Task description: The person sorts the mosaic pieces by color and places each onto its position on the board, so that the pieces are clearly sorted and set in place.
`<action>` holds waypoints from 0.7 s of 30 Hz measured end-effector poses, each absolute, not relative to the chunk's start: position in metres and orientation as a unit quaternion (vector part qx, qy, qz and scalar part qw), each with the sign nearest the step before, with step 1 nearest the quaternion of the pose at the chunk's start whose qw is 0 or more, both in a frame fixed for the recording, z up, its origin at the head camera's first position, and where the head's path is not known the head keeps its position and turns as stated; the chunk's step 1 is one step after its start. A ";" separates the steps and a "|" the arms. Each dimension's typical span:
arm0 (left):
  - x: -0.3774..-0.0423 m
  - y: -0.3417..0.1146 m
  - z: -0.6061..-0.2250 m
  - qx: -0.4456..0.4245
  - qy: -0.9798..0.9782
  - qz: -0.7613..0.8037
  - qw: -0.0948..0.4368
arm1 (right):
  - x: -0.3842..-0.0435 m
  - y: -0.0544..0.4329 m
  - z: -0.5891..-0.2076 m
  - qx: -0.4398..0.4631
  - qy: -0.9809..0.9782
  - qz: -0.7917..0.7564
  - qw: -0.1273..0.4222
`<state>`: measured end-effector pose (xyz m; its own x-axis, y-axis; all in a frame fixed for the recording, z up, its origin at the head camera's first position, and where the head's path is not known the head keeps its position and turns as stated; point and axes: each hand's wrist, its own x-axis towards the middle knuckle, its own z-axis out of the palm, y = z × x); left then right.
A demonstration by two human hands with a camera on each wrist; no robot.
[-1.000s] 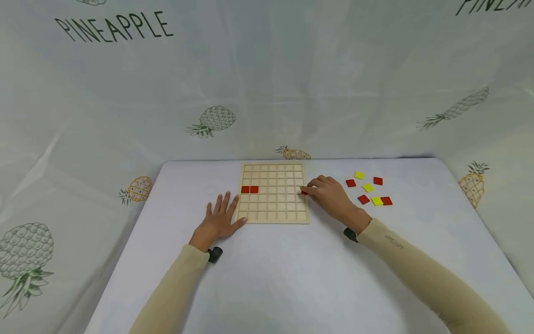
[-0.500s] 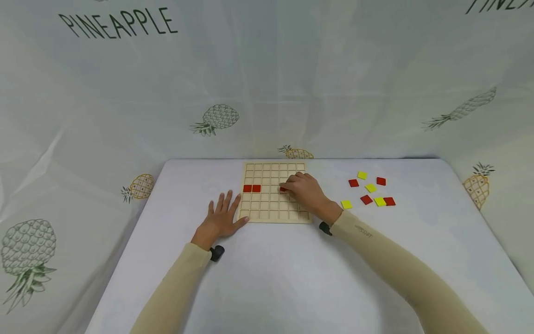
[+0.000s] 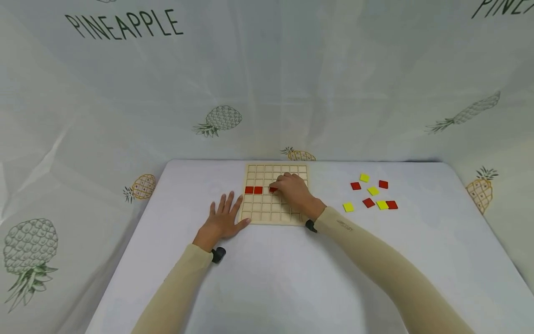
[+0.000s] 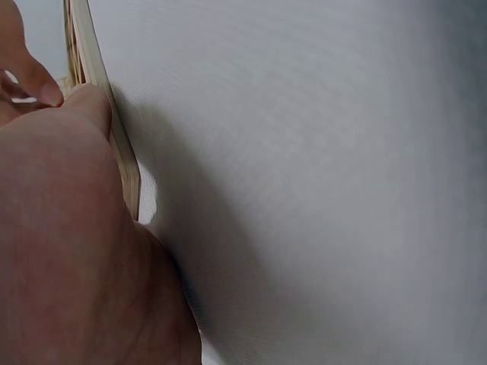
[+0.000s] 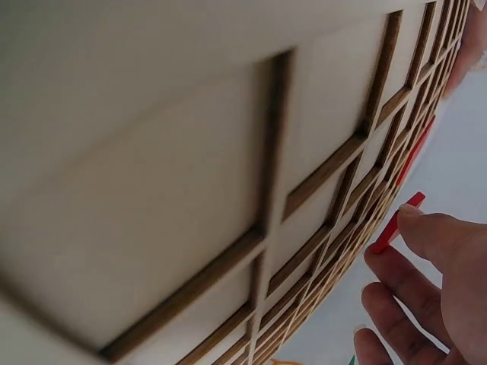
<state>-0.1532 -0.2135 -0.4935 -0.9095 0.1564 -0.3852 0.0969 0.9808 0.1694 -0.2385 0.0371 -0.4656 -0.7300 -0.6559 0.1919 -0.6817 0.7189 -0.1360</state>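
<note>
A square wooden grid board (image 3: 261,216) lies on the white table, two red tiles (image 3: 258,190) side by side in a row at its left. My right hand (image 3: 293,190) reaches over the board and pinches another red tile (image 5: 399,222) between thumb and forefinger, just right of that pair. In the right wrist view the pinched tile is tilted, close over the grid. My left hand (image 3: 223,224) rests with fingers spread at the board's left edge, its thumb touching the near left corner. The left wrist view shows the palm side of this hand (image 4: 68,228) against the board's edge.
Several loose tiles lie on the table right of the board, among them a yellow tile (image 3: 348,207) and a red tile (image 3: 368,202). One yellow tile (image 3: 382,205) meets a red one. A pineapple-print cloth (image 3: 267,83) hangs behind the table.
My right hand has moved left from the board's right edge across the grid, carrying the red tile toward the two red ones. The left hand has stayed in place.
</note>
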 end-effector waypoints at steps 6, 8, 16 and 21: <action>-0.149 -0.212 -0.491 0.064 0.975 0.077 0.200 | -0.242 0.026 -0.467 0.362 -0.926 0.101 0.042; -0.149 -0.211 -0.489 0.063 0.974 0.078 0.201 | -0.243 0.022 -0.466 0.361 -0.926 0.102 0.039; -0.149 -0.209 -0.484 0.059 0.974 0.086 0.201 | -0.246 0.013 -0.462 0.360 -0.928 0.091 0.035; -0.150 -0.210 -0.486 0.060 0.975 0.086 0.196 | -0.247 0.011 -0.462 0.359 -0.929 0.088 0.026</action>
<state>-0.1500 -0.2096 -0.4861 -0.9159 0.1506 -0.3721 0.0835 0.9781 0.1904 -0.2471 0.0105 -0.4616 -0.7404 -0.6629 0.1113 -0.6720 0.7261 -0.1459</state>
